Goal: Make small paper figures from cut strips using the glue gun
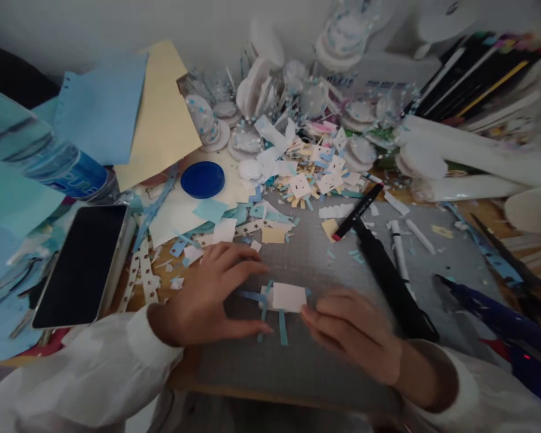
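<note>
A small white paper rectangle (289, 297) lies on the grey cutting mat (234, 370), with narrow blue paper strips (283, 328) sticking out from under it on several sides. My left hand (220, 288) rests to its left, thumb and fingers spread around that side without gripping it. From the right, my right hand (354, 328) has its fingers pinched together at the rectangle's lower right corner. Slight blur covers these fingers. Beyond the hands sits a heap of small paper figures (315, 171) with drawn faces and strip limbs.
A phone (83, 264), a water bottle (72, 171) and a blue lid (202, 180) stand left. Paper scraps (252, 225) litter the middle. A red-and-black marker (357, 211), a black cutter-like tool (392, 276) and a dark blue glue gun (491, 313) lie right.
</note>
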Motion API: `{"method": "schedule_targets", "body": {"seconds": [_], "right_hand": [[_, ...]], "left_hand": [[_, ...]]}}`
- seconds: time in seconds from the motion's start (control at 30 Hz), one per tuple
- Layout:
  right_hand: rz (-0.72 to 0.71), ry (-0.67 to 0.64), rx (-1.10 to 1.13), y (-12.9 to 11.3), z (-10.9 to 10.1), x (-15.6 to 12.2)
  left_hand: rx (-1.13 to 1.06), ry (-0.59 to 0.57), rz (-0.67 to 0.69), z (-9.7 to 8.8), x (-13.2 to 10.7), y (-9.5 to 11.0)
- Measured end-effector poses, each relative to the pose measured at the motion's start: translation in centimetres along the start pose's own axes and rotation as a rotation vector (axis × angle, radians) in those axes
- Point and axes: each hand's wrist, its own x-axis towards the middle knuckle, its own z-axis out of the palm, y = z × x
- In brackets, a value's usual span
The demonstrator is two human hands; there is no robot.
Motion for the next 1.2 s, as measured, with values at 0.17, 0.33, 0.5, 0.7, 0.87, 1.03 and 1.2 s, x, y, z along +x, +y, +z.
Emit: {"method": "schedule_targets", "body": {"seconds": [0.17, 0.33, 0.5, 0.7, 0.87, 1.03, 1.2], "right_hand": [[0.011, -0.137, 0.057, -0.4, 0.0, 0.5], [0.028, -0.18, 0.03, -0.3, 0.0, 1.3], [0.034, -0.219, 0.062, -0.3, 0.3, 1.2], [0.018, -0.278, 0.065, -0.4, 0.4, 1.0], [-0.001, -0.305, 0.064, -0.2, 0.3, 1.2], [-0.018, -0.329, 0.062, 0.1, 0.4, 1.6], [-0.016, -0.314, 0.056, -0.1, 0.5, 1.7]], "left_hand": [[0.155, -0.068, 0.015, 0.6, 0.2, -0.6], [0.167, -0.065, 0.028, 0.7, 0.2, -0.8], [0.159, -0.071, 0.01, 0.8, 0.4, -0.9], [0.138, -0.08, -0.006, 0.7, 0.5, -0.8], [0.132, -0.09, 0.001, 0.7, 0.5, -0.9], [0.127, -0.084, -0.006, 0.7, 0.5, -1.0], [0.116, -0.061, 0.0, 0.6, 0.5, -0.8]]}}
